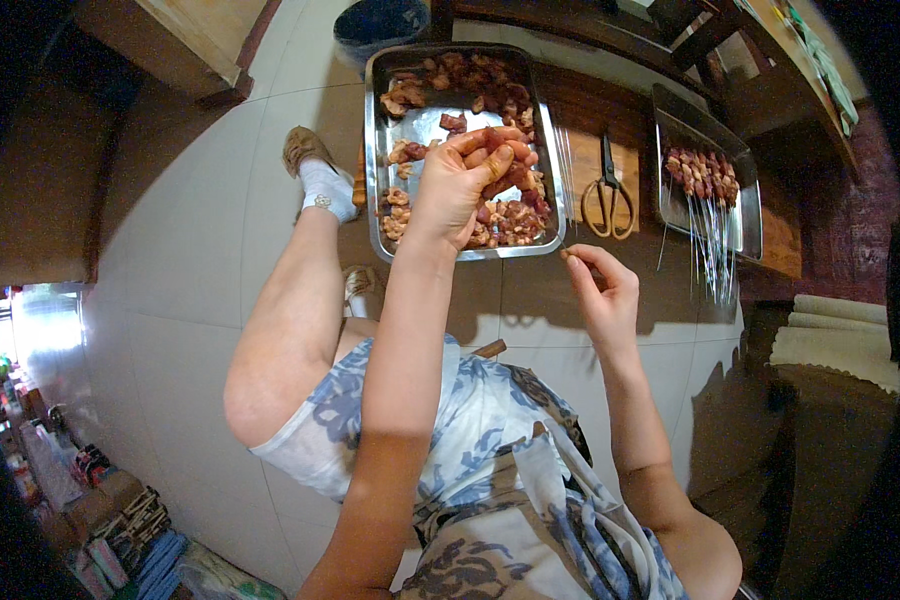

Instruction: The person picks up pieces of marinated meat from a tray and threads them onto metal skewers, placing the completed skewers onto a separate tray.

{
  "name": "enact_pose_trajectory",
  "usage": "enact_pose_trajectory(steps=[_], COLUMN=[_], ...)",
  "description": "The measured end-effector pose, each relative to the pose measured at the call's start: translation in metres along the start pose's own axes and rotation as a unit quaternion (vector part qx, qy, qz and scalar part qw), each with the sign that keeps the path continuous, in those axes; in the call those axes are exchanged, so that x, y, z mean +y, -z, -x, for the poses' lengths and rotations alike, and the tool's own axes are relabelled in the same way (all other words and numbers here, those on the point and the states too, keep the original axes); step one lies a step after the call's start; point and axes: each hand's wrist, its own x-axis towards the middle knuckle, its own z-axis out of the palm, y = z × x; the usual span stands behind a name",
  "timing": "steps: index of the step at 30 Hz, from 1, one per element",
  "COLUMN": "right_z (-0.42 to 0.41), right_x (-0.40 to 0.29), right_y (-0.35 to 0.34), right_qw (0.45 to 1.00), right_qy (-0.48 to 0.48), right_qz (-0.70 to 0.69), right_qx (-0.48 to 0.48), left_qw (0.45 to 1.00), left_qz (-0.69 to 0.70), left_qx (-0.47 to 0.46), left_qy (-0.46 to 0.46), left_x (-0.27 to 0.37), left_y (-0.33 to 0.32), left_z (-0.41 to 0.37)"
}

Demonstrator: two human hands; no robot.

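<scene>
My left hand (457, 184) is over a steel tray (371, 150), its thumb and fingers closed on pieces of raw meat (516, 178). Just off the tray's near right corner, my right hand (606, 289) pinches the end of a thin metal skewer (562, 244). The skewer points up toward my left hand; its far part is hard to make out. Cut meat (514, 225) lies along the tray's sides, and bare steel shows in the middle. Several loose skewers (565, 165) lie right of the tray.
Black scissors (607, 187) with tan handles rest on the wooden bench (570, 97). A second steel tray (751, 225) at the right holds loaded meat skewers (701, 176), their bare ends over the near edge. A dark bucket (381, 30) stands behind the first tray.
</scene>
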Motion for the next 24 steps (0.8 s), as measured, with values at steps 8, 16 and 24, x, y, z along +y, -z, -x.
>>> enact_pose_trajectory(steps=[8,16,24], right_z=[-0.007,-0.020,-0.025], right_x=[-0.007,-0.004,0.002], right_y=[-0.009,-0.015,-0.021], right_qw=[0.978,0.931,0.916], right_qy=[-0.125,-0.235,-0.241], right_qz=[-0.164,-0.272,-0.316], right_qx=[-0.028,-0.063,-0.049], left_qw=[0.999,0.998,0.997], left_qz=[-0.035,-0.026,-0.024], left_qx=[0.024,0.030,0.015], left_qy=[0.014,0.040,0.071], left_x=[-0.014,-0.020,-0.023], left_y=[-0.010,-0.009,-0.005], left_z=[-0.003,-0.004,-0.004])
